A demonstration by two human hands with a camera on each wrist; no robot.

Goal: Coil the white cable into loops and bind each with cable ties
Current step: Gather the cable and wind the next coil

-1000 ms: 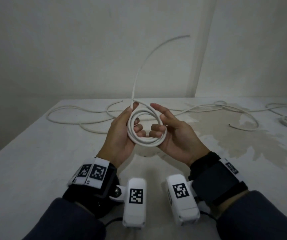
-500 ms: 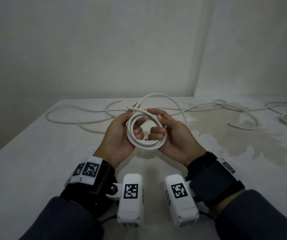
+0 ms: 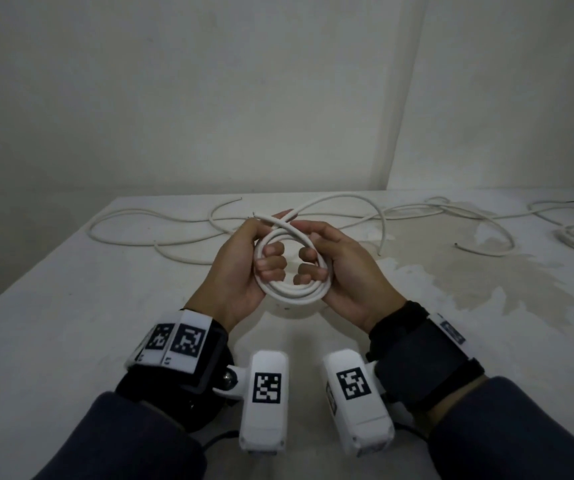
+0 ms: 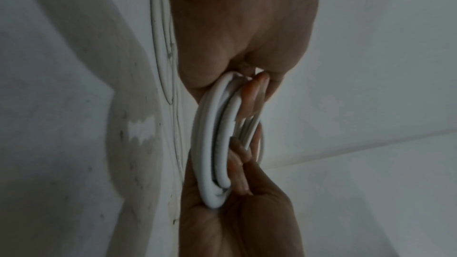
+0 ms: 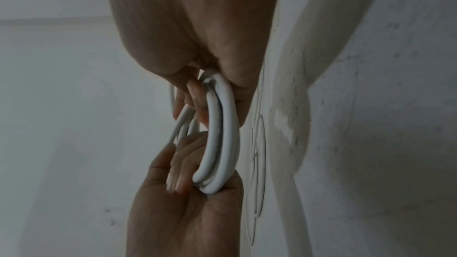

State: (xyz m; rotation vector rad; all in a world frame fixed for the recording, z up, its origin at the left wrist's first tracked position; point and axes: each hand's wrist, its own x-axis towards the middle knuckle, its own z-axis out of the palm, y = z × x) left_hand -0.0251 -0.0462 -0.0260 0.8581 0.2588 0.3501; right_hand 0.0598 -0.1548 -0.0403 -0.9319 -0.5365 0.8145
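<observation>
Tabletop [image 3: 71, 306] carries loose cable lengths [image 3: 174, 237] toward its far edge. Above its middle, the left hand [image 3: 244, 268] and right hand [image 3: 344, 271] curl fingers round the coiled white cable [image 3: 292, 291]. It looks light, stiff and springy; grip where the turns overlap.

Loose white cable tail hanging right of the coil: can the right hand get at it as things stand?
Probably not yet: the right hand grips the white cable coil alongside the left hand. The tail hangs unobstructed, so releasing first should free it.
</observation>
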